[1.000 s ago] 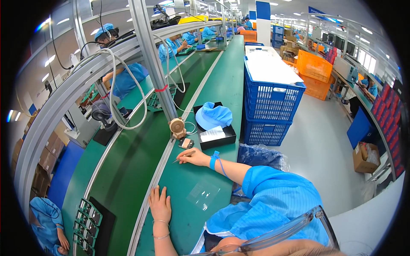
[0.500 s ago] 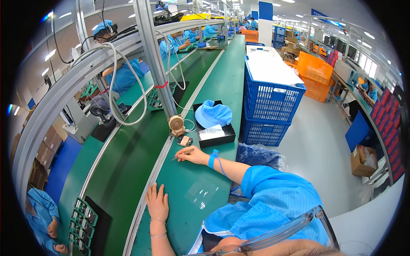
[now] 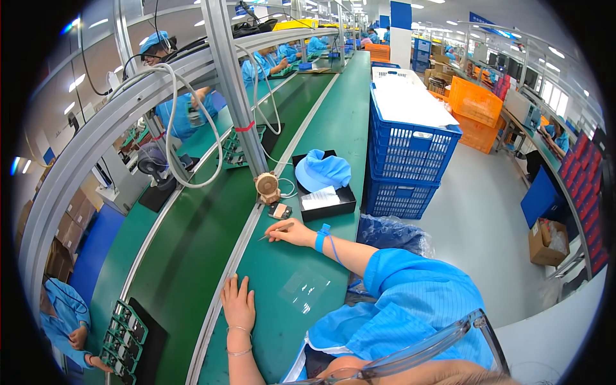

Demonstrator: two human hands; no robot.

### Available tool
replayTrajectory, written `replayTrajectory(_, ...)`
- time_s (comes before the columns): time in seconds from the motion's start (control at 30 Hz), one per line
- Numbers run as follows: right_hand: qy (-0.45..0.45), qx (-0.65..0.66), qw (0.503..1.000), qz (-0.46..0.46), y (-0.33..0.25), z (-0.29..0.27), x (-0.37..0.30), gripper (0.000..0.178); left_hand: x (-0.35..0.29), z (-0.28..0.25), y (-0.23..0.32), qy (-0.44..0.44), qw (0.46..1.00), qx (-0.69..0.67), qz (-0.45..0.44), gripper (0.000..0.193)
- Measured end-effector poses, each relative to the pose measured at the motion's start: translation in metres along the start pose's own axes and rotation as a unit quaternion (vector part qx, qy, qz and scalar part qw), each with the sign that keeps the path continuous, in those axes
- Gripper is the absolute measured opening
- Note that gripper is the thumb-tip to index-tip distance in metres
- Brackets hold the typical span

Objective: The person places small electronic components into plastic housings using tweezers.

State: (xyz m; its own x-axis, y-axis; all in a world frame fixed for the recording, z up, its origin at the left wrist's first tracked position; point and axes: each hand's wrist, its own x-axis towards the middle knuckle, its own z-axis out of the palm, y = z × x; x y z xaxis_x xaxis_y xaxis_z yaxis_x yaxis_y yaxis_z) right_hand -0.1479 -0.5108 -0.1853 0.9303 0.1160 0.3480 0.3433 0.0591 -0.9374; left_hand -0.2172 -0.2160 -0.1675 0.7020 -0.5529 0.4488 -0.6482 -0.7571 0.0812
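My right hand, with a blue wrist strap at its wrist, grips thin metal tweezers just above the green bench. The tips point left toward the metal rail. Lying flat with fingers apart, my left hand rests on the bench edge beside the rail and holds nothing. To its right is a clear plastic sheet with small glossy marks. Beyond my right hand sit a small dark block with a tan top and a round tan-brown device by the metal post.
A black tray with a blue cap and white paper stands ahead. Stacked blue crates are at the bench's right. Left runs a dark green conveyor; circuit boards in a rack sit on it near a co-worker.
My hands have hardly moved. At lower left, a co-worker's hand has shifted right to the rack of circuit boards. Across the conveyor, another worker's arm has risen.
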Motion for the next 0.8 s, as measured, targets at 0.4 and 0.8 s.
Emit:
replayTrajectory(0.4,-0.006,-0.003,1.000,-0.002,0.0035,0.0023,0.0065,0.022,0.0010,0.0014,-0.0064,0.004,1.000,-0.001,-0.001,0.036)
replayTrajectory(0.8,-0.008,0.001,1.000,-0.002,0.0018,0.0049,0.0067,0.022,-0.0006,-0.0004,-0.0073,0.002,1.000,0.003,-0.007,0.037)
